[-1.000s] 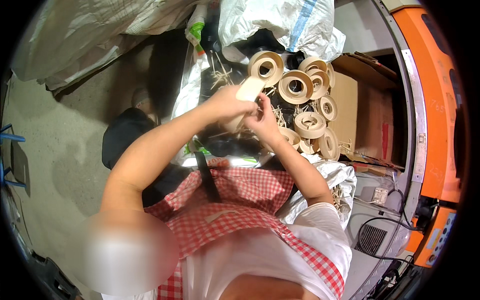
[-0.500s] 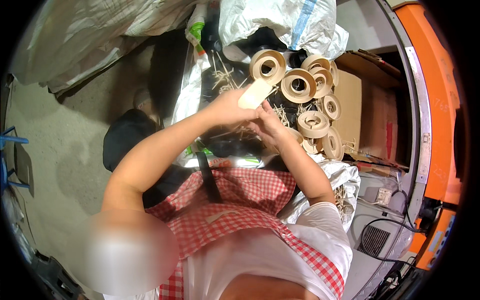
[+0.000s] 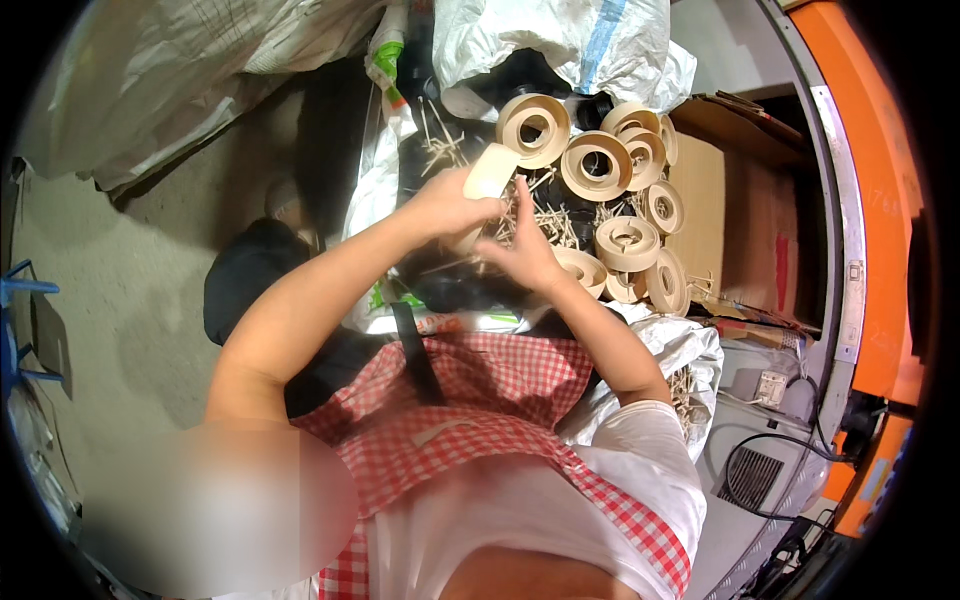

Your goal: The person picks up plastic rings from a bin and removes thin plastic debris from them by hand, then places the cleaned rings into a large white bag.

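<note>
My left hand (image 3: 452,207) grips a cream plastic ring (image 3: 490,172), seen mostly from its side; its lower part is hidden behind the fingers. Just to the right, my right hand (image 3: 525,250) is open with thumb and fingers spread, holding nothing. Several beige plastic rings of the same colour, each with a smaller ring inside, lie to the right, the nearest ring (image 3: 580,272) by my right wrist. Thin beige sticks (image 3: 555,228) are scattered over black material between my hands and these rings.
A white sack (image 3: 560,40) with a blue stripe stands behind the rings. At the right are an open cardboard box (image 3: 700,200) and an orange machine frame (image 3: 875,200). A grey cabinet (image 3: 745,440) with cables is at lower right. A large pale sack (image 3: 200,80) fills the upper left.
My right hand has come away from the cream ring and its fingers have spread. The left hand has shifted slightly left with the ring still in it.
</note>
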### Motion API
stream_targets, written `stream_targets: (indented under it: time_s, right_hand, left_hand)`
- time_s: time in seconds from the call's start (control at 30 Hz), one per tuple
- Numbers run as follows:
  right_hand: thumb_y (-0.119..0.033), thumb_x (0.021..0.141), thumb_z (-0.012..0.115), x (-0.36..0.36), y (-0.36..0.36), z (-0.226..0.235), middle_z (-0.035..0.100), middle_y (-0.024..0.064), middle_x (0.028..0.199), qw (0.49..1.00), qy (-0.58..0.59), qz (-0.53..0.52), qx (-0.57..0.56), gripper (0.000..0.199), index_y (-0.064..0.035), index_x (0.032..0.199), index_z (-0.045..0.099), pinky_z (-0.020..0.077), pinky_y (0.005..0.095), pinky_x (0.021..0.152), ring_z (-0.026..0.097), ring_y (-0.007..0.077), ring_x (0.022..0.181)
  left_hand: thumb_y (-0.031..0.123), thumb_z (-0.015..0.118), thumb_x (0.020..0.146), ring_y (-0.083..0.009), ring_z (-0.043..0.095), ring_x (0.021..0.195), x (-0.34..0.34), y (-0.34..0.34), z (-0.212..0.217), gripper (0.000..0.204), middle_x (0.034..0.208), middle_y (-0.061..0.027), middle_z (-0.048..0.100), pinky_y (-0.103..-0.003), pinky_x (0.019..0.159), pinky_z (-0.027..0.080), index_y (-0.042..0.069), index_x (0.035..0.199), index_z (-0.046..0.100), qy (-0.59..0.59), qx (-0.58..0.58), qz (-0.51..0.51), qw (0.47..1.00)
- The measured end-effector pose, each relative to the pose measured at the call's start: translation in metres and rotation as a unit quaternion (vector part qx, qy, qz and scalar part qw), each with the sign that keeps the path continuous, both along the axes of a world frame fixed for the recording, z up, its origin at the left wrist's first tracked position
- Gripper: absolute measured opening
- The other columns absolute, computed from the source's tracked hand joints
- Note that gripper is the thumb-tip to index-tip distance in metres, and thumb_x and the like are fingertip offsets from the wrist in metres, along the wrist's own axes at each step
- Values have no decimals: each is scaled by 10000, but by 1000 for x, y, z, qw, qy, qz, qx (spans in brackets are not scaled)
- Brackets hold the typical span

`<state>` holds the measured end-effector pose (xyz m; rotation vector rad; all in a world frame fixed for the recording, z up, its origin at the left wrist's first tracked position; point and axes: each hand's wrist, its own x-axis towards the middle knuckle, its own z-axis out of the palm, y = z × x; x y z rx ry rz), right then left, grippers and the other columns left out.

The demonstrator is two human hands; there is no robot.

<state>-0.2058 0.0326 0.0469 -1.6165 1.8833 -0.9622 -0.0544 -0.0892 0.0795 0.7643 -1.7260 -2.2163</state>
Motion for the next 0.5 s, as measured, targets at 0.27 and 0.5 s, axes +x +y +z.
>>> stream_targets:
  time_s: [0.27, 0.5]
  right_hand:
    - [-497, 790, 619, 1, 6, 62, 581, 171, 1172, 887, 269, 31, 375, 687, -78, 1301, 431, 445, 419, 895, 561, 323, 1068]
    - [-497, 705, 678, -83, 93, 25, 616, 226, 1088, 824, 308, -73, 470, 712, -21, 1214, 536, 458, 395, 875, 599, 344, 1019]
  left_hand:
    - [163, 666, 751, -183, 572, 921, -3, -17, -35, 623, 1049, -106, 578, -304, 779, 495, 15, 1293, 399, 39, 63, 156, 985]
    - [255, 678, 706, -391, 429, 1201, -7, -5, -26, 746, 1299, -325, 399, -390, 1007, 355, -12, 1334, 374, -95, -317, 126, 935]
